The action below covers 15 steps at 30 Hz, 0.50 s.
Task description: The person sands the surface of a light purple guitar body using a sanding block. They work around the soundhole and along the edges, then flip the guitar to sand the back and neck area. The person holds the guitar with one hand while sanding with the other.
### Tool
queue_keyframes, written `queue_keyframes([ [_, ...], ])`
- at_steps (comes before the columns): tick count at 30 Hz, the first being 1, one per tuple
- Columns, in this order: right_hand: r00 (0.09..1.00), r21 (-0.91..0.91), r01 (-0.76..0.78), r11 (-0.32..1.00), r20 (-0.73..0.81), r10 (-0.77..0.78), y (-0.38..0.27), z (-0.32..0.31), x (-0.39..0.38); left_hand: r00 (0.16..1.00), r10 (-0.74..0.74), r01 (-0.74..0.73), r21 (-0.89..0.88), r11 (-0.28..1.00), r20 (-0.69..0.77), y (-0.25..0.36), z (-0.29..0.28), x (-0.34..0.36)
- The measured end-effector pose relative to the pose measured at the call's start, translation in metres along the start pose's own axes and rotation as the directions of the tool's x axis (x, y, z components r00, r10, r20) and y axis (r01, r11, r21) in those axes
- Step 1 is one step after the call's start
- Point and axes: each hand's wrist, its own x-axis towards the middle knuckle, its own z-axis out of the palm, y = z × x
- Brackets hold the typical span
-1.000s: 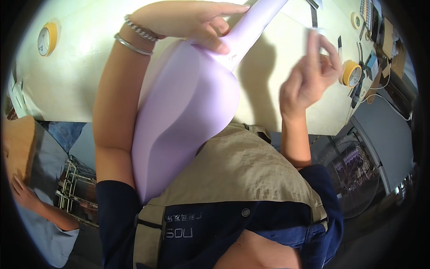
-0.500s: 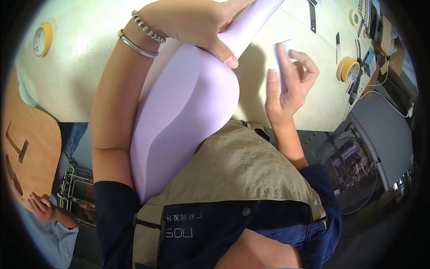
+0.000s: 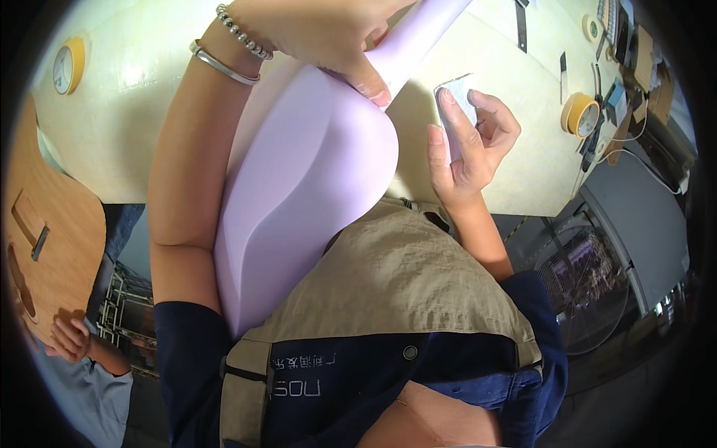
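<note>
A pale lavender guitar (image 3: 299,187) lies tilted along my left forearm, its lower end against my apron (image 3: 388,284) and its neck reaching up over the bench. My left hand (image 3: 336,41) grips it where the neck meets the body, thumb pressed on that joint. Just right of the body, my right hand (image 3: 474,142) holds a small pale grey block (image 3: 459,86) along its fingers, thumb raised beside it.
The cream bench (image 3: 134,134) bears tape rolls (image 3: 69,63), dark strip tools (image 3: 521,30) and clutter along its right edge. At left, a co-worker's hand (image 3: 71,336) holds a wooden guitar body (image 3: 63,239). A fan (image 3: 582,276) stands below, right.
My right hand has moved left and down toward the guitar with the block. My left hand shifted slightly on the neck joint. The wooden guitar body has come further into view at left.
</note>
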Motion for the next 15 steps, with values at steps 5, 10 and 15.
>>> queue_keyframes([
  [5, 1.000, 0.009, -0.008, 1.000, 0.005, 0.008, 0.000, 0.000, -0.001, 0.985, 0.164, -0.160, 0.079, 0.984, -0.056, 0.001, 0.004, -0.002],
  [10, 1.000, 0.026, 0.006, 1.000, 0.030, -0.007, -0.001, 0.003, -0.002, 0.999, -0.014, 0.013, 0.020, 1.000, 0.038, 0.001, 0.001, 0.003],
  [15, 0.986, -0.033, 0.157, 0.987, 0.062, -0.155, 0.003, 0.015, -0.001, 0.990, -0.094, 0.076, -0.166, 0.983, -0.102, -0.004, 0.007, 0.016],
])
